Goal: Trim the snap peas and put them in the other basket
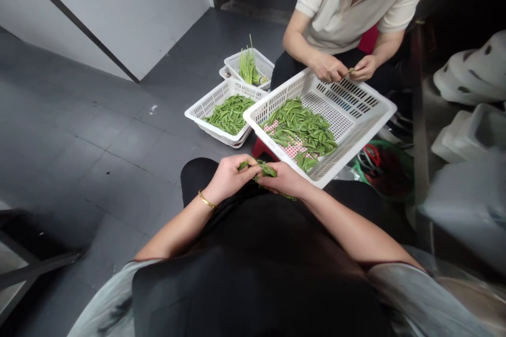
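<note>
My left hand (233, 175), with a gold bracelet at the wrist, pinches a green pea pod (244, 165) above my lap. Close against it, my right hand (281, 179) is closed on several green pods (268, 169), and some stick out below its fingers. Just beyond my hands stands a large white slotted basket (363, 129), tilted a little, with a pile of flat green pods (302, 126) on its mesh bottom. A smaller white basket (200, 115) to its left holds more pods (231, 113).
Across the large basket sits a person (336, 16) in a cream shirt, both hands at its far rim holding a small pod. Behind the small basket, another basket (233, 62) holds long green stalks (248, 67). White containers (470, 131) stand at the right.
</note>
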A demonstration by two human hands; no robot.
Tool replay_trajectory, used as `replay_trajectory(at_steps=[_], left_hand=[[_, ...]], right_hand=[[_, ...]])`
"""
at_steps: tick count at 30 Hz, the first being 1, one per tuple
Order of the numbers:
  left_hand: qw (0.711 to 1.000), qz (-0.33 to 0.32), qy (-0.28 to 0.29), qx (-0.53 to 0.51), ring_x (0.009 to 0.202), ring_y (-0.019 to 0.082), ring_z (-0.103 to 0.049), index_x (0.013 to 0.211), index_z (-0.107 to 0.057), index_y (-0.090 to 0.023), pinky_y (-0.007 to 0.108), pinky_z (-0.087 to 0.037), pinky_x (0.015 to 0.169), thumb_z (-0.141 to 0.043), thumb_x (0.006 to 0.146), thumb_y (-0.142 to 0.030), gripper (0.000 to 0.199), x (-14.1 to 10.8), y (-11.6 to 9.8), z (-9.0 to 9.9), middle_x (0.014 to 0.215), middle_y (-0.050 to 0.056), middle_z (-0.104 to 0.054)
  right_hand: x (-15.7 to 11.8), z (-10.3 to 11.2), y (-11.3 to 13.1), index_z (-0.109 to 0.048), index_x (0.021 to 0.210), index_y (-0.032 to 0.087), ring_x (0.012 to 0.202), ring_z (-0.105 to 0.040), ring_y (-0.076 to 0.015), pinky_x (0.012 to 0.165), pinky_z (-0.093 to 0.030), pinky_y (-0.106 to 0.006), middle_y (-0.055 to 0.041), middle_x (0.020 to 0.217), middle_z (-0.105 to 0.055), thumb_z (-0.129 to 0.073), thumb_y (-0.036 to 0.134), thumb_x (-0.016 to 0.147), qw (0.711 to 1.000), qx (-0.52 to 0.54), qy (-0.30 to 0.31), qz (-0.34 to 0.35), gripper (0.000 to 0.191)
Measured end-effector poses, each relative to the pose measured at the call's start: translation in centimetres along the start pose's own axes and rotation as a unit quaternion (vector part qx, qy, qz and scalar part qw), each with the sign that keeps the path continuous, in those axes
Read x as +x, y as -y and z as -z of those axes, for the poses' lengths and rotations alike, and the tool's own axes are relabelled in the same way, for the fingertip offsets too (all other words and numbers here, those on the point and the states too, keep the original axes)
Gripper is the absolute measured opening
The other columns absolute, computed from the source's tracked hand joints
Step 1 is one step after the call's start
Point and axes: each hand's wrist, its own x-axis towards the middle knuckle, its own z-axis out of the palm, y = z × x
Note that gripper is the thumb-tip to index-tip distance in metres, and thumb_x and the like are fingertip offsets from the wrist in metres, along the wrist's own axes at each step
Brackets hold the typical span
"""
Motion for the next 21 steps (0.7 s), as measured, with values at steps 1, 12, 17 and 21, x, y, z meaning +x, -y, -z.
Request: replay_trajectory(at_steps=[1,12,17,21], left_hand=[[1.0,-0.006,-0.003,0.014,0.049,0.006,-0.036,0.066,-0.067,-0.014,0.019,-0.027,0.048,-0.07,0.073,-0.027,0.015,0.1,-0.2,0.2,0.053,-0.003,-0.05],[0.918,0.143,-0.146,-0.341,0.036,0.002,-0.02,0.064,-0.057,-0.014,0.015,-0.013,0.034,-0.077,0.066,-0.025,0.022,-0.1,1.2,1.8,0.044,-0.01,-0.029],[0.882,0.174,-0.164,-0.406,0.036,0.001,-0.017,0.068,-0.058,-0.014,0.014,-0.011,0.033,-0.077,0.064,-0.023,0.022,-0.4,2.1,1.0,0.044,-0.011,-0.026],[0.91,0.184,-0.104,-0.357,0.036,0.001,-0.022,0.07,-0.061,-0.013,0.015,-0.014,0.034,-0.078,0.064,-0.026,0.022,-1.0,2.2,0.6,0.046,-0.009,-0.035]], right_hand=[[-0.1,0.2,-0.2,-0.051,0.07,0.017,0.04,-0.041,-0.0054,0.041,-0.032,-0.019,0.0079,0.05,-0.047,-0.061,0.031,0.074,1.0,-0.02,-0.003,0.002,0.018],[-1.8,1.7,-0.1,-0.055,0.074,0.016,0.051,-0.044,-0.0077,0.052,-0.035,-0.02,0.0053,0.058,-0.05,-0.064,0.035,0.076,0.988,-0.128,0.001,0.091,0.021],[-1.5,1.5,0.4,-0.062,0.105,0.017,0.065,-0.053,-0.0124,0.062,-0.04,-0.024,-0.0015,0.076,-0.063,-0.069,0.033,0.073,0.956,-0.244,-0.109,0.117,0.036],[-0.9,1.7,0.9,-0.066,0.094,0.015,0.063,-0.053,-0.0113,0.06,-0.041,-0.023,-0.0018,0.078,-0.064,-0.063,0.038,0.078,0.959,-0.131,-0.197,0.153,0.028]])
